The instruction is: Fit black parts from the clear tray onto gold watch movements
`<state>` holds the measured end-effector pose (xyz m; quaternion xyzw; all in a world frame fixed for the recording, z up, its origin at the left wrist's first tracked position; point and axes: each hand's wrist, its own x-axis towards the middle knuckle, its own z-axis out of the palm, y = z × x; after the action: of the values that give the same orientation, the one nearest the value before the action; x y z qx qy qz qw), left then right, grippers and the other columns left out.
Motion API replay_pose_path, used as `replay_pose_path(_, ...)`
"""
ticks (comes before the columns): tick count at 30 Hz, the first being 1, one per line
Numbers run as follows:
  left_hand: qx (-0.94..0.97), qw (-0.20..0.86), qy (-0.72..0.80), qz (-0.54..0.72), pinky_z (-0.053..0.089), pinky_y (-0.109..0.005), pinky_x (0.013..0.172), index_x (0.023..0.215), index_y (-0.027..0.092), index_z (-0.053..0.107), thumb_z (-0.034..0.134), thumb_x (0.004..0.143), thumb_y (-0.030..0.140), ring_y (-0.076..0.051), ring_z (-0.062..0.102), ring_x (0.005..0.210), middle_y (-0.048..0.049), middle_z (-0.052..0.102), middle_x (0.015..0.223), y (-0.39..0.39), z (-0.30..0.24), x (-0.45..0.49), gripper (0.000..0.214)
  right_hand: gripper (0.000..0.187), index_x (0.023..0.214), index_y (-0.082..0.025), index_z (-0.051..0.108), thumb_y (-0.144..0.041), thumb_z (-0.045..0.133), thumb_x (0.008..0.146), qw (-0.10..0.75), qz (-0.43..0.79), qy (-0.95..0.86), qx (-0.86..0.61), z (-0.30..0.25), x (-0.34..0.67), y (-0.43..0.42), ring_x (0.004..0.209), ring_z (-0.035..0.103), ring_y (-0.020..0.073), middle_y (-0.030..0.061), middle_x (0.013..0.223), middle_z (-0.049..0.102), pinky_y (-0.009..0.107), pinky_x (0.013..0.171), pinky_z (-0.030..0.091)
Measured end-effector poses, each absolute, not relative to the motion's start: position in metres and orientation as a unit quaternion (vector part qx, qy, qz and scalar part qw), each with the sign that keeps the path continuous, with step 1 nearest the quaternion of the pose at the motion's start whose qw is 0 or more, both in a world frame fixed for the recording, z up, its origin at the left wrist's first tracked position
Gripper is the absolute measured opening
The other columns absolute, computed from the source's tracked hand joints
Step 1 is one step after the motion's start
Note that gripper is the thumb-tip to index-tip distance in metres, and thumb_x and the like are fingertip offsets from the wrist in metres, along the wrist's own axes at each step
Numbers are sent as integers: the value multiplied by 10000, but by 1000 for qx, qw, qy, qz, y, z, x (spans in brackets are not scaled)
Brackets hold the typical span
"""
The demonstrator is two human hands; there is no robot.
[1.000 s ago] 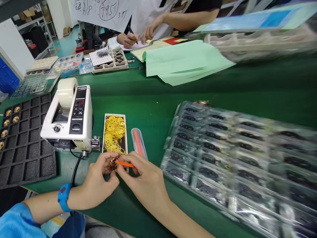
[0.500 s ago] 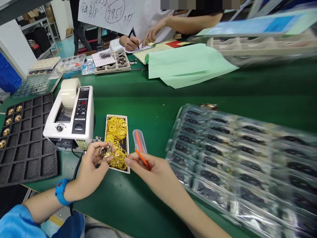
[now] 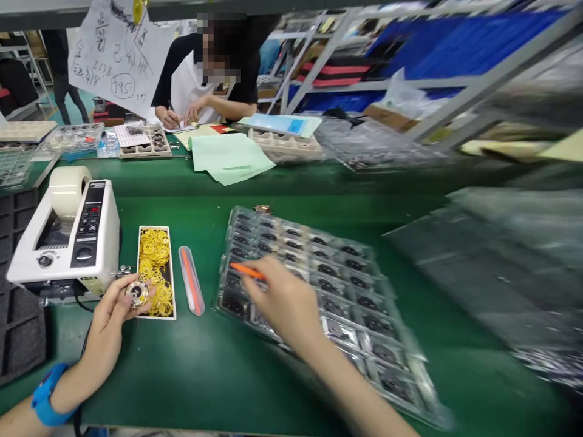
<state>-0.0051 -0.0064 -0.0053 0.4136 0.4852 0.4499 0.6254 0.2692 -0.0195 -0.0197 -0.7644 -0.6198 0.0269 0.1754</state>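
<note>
My left hand, a blue band on its wrist, pinches a small round watch part with a shiny metal rim and a darker middle. It is held at the lower left edge of a narrow white box of yellow rings. My right hand is closed around a slim orange tool, its tip pointing left. This hand is above the left part of a clear plastic tray, whose pockets hold dark round parts. Whether the tool touches anything there, I cannot tell.
A white tape dispenser stands left, with a black foam tray beside it. A clear case with an orange strip lies between box and tray. Plastic sheets lie right. Across the bench a person writes near green paper.
My right hand has moved right with the orange tool, from beside the yellow rings to over the plastic tray. The view has swung right. My left hand still holds the watch part.
</note>
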Motion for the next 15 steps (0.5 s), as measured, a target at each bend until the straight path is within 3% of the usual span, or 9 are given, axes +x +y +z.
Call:
replay_pose_path(4,400,642,491,432,546,-487,972,1184,162,617,692,755,525,-298,675,1059,-104,679,1153,-5,-5,-5,567,228,899,-139,675,-232,468,891,96,-18,-545,-832,-14,361,-5,684,618,225,145,888,673,282,491,327)
replay_pose_path(9,395,643,496,429,536,-479,993,1159,171,637,706,738,520,-292,678,1051,-69,700,1052,-2,-7,-7,552,138,775,-163,632,-233,607,891,2,33,-574,-818,-3,431,-7,572,549,105,1,713,629,233,530,416)
replay_pose_path(15,398,648,494,422,552,-460,972,1119,181,658,692,745,480,-269,680,1025,-52,698,1037,1,-12,-7,480,108,686,-189,686,-129,733,763,46,-13,-634,-772,-24,449,-18,514,563,83,-8,674,666,201,464,374)
